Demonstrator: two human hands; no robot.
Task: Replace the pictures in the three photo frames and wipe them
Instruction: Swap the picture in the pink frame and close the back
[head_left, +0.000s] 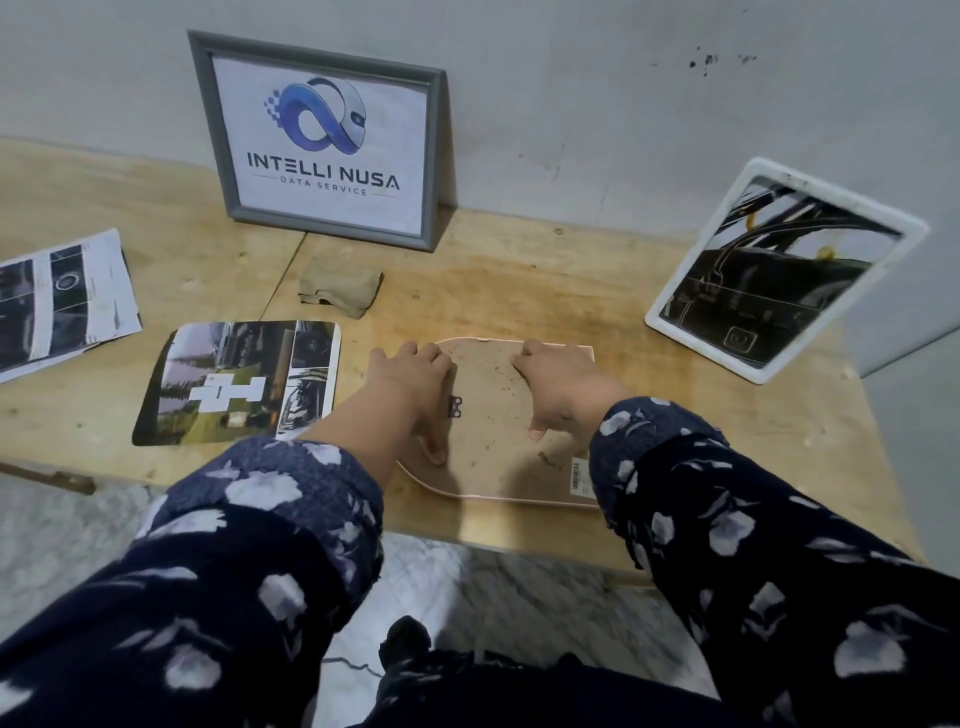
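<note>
**Readable text: one logo print**

At upper left, the grey photo frame (317, 140) leaning on the wall holds a sheet reading "INTELLI NUSA" above "DATA SERVICE". The barcode sticker (577, 475) on the face-down pink frame (498, 415) is illegible.

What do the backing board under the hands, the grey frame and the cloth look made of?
Backing board: brown fibreboard or cardboard, matte, speckled, with a metal hanger clip. Grey frame: painted wood or plastic, moulded profile; cannot tell which. Cloth: soft beige fabric, crumpled.
</note>
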